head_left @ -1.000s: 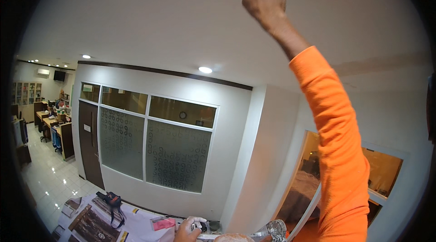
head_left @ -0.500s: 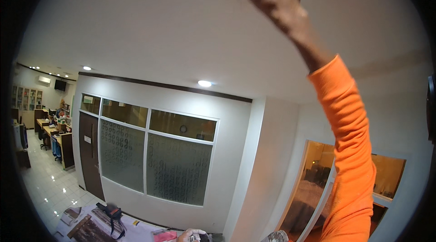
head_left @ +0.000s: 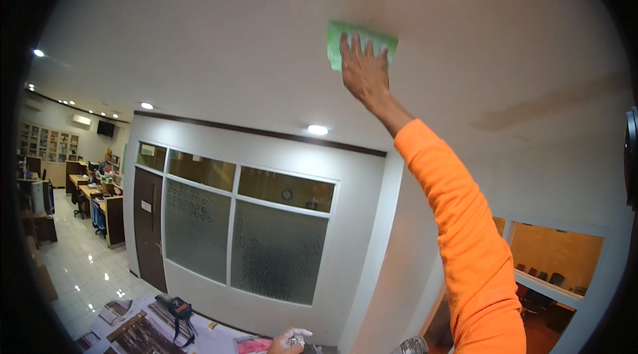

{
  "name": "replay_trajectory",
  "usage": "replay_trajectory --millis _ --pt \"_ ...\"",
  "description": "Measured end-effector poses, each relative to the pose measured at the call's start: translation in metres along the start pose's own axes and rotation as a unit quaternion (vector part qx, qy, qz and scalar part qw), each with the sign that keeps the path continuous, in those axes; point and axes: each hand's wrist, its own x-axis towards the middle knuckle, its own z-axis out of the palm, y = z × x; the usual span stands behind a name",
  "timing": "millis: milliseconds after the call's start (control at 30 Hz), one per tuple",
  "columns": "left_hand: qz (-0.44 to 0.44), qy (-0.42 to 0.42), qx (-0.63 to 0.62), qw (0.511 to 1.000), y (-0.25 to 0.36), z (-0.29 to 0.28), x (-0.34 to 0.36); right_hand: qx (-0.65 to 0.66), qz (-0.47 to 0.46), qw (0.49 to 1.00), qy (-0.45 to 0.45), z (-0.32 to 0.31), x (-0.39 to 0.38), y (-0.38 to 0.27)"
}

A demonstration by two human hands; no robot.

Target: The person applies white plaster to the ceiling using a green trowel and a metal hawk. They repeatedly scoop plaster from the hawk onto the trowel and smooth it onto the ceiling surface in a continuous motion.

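Note:
My right hand point(head_left: 365, 71) is raised in an orange sleeve, its fingers splayed over a green pad point(head_left: 335, 51) that it holds against the white ceiling point(head_left: 219, 35). Brownish patches show on the ceiling above and to the right of the pad. At the bottom edge, my left hand point(head_left: 287, 344), with white smudges on it, has curled fingers around something small that I cannot make out. A pink item point(head_left: 252, 346) lies beside it, and a silvery object point(head_left: 412, 346) shows to its right.
A printed sheet point(head_left: 146, 334) covers a surface below, with a black strapped bag point(head_left: 179, 311) on it. Ahead are a partition point(head_left: 279, 254) with frosted windows, a door point(head_left: 149, 228) and a wall corner. Desks point(head_left: 96, 201) stand far left; an interior window point(head_left: 551, 254) is at right.
My right hand and the green pad have moved from the top edge down toward the upper middle of the view. The view has also shifted, and more ceiling shows above the hand.

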Motion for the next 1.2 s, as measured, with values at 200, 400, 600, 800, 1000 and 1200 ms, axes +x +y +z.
replay_trajectory --millis 200,400,600,800,1000,1200 --pt "0.013 -0.032 0.048 0.998 -0.039 -0.023 0.019 -0.046 -0.038 0.977 0.206 -0.092 0.015 0.025" --pt "0.066 -0.015 0.044 0.997 -0.011 0.004 0.003 -0.107 -0.018 0.961 0.256 -0.21 0.068 0.078" --pt "0.06 -0.012 0.052 0.997 -0.007 0.007 -0.004 -0.069 -0.019 0.963 0.26 -0.24 0.101 0.102" --pt "0.083 -0.012 0.062 0.995 -0.03 0.003 0.004 -0.046 -0.023 0.969 0.242 -0.22 0.107 0.098" --pt "0.025 -0.013 0.008 1.0 -0.014 0.001 -0.005 -0.077 -0.011 0.969 0.236 -0.149 0.073 0.063" --pt "0.123 -0.006 0.083 0.989 -0.027 -0.002 0.011 -0.072 -0.022 0.981 0.177 -0.09 0.039 0.046"
